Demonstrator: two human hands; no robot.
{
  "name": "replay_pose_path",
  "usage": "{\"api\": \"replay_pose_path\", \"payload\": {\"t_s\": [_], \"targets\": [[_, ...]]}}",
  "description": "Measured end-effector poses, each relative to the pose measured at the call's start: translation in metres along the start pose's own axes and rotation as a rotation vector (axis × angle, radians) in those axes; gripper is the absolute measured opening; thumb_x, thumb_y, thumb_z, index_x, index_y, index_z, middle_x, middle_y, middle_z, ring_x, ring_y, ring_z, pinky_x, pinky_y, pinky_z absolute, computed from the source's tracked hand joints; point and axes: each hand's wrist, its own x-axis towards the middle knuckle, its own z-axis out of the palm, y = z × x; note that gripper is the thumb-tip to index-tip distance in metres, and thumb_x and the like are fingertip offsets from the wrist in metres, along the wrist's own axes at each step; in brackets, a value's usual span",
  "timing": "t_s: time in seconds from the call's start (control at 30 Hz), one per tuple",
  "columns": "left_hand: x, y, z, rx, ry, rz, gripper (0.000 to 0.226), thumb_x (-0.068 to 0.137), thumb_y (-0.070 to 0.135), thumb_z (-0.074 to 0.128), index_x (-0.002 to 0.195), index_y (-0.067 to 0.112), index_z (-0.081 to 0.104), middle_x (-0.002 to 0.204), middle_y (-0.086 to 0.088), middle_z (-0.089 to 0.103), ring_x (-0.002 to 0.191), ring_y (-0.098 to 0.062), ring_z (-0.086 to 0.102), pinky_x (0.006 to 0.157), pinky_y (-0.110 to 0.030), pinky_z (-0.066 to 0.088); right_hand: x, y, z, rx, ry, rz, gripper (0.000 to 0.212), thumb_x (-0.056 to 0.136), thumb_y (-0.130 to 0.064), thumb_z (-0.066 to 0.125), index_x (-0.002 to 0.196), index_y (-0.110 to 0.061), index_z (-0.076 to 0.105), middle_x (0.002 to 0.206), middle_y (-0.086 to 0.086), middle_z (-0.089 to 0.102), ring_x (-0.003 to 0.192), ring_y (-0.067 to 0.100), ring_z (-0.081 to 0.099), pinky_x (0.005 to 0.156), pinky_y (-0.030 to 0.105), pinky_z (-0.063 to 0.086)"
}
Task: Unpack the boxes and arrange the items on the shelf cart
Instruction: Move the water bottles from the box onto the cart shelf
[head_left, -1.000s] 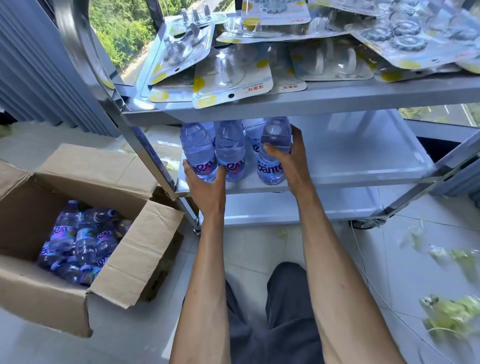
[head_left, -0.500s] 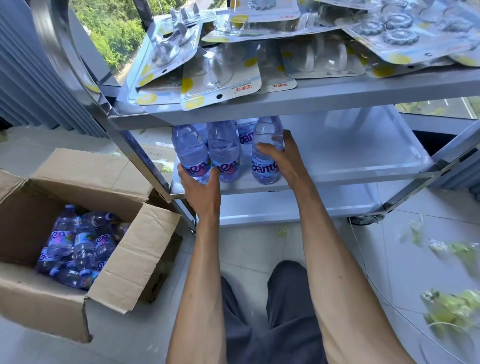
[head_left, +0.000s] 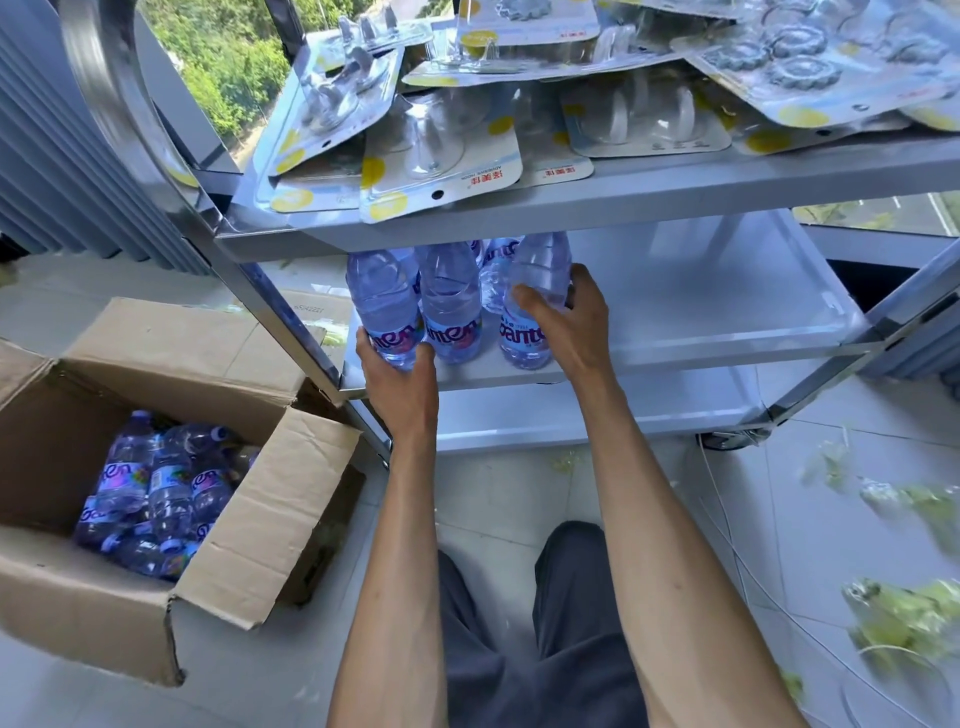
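Head view: I've got two water bottles on the middle shelf (head_left: 701, 312) of the shelf cart (head_left: 649, 182), both at its front left corner. My left hand (head_left: 402, 382) wraps the base of the left bottle (head_left: 382, 306), fingers and thumb curled round it low on the label, probably to keep it upright while it settles on the shelf. My right hand (head_left: 569, 319) grips the right bottle (head_left: 535, 291) from the side around its middle, thumb across the front; that bottle tilts a bit toward the cart's back, so I judge it's mid-placement, not yet seated. Between the two stands a middle bottle (head_left: 451, 306), touching the left one, nobody holding it. More bottles sit behind these, partly hidden by the top shelf edge, count unclear. Packing them tight to the left leaves the rest of the middle shelf for more.

Top shelf, above the bottles: overlapping blister packs (head_left: 441, 150) of clear hooks, laid flat. Bottom shelf (head_left: 597, 410) below, looks bare where visible.

Left of the cart, on the floor: open cardboard box (head_left: 93, 608), flaps out, still holding a pile of bottles (head_left: 156, 488) lying down. So unpacking is partway, I'd say. Right of the cart: green scraps (head_left: 904, 618) on the tiles, blurred.
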Motion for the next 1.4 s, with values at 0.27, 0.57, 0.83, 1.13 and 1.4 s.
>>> {"api": "replay_pose_path", "payload": {"t_s": [0.27,0.57,0.83,1.13,1.4], "targets": [[-0.011,0.003,0.01,0.0,0.075,0.023,0.083,0.082,0.025,0.072,0.151,0.017,0.027,0.145,-0.007,0.047,0.13,-0.025,0.05,0.108,-0.043,0.043,-0.004,-0.009,0.023,0.007,-0.104,-0.011,0.034,0.07,-0.041,0.08,0.097,-0.025,0.066,0.091,-0.015,0.07,0.083,-0.001,0.066,0.07,0.015,0.05],[-0.013,-0.002,0.026,0.083,0.18,0.027,0.095,0.08,0.019,0.066,0.157,0.013,0.011,0.159,-0.011,0.026,0.146,-0.028,0.027,0.115,-0.046,0.034,0.063,0.006,0.015,-0.123,0.156,0.335,0.031,0.094,-0.038,0.054,0.075,-0.013,0.056,0.093,0.015,0.07,0.089,0.034,0.066,0.083,0.039,0.052],[-0.029,0.023,0.044,-0.031,0.382,0.293,0.08,0.081,0.01,0.07,0.149,0.005,0.028,0.159,-0.019,0.018,0.148,-0.028,0.018,0.111,-0.009,0.02,0.099,0.012,0.037,-0.244,0.043,0.401,0.046,0.088,-0.037,0.065,0.114,0.0,0.062,0.118,0.018,0.067,0.108,0.033,0.064,0.078,0.031,0.046],[-0.086,0.018,0.066,0.033,0.042,0.167,0.029,0.081,0.023,0.074,0.106,0.012,0.066,0.094,0.003,0.067,0.078,-0.014,0.064,0.071,-0.039,0.054,0.075,0.016,0.01,-0.135,0.37,0.193,0.028,0.075,-0.027,0.076,0.089,-0.006,0.064,0.084,0.006,0.066,0.074,0.018,0.057,0.062,0.022,0.04],[-0.063,0.034,0.1,0.348,-0.033,0.069,0.047,0.087,0.029,0.07,0.126,0.011,0.051,0.116,-0.01,0.066,0.104,-0.033,0.061,0.082,-0.04,0.048,0.038,0.026,-0.036,-0.017,0.288,-0.017,0.052,0.072,0.003,0.069,0.123,-0.002,0.059,0.116,0.009,0.067,0.106,0.019,0.065,0.093,0.035,0.054]]}}
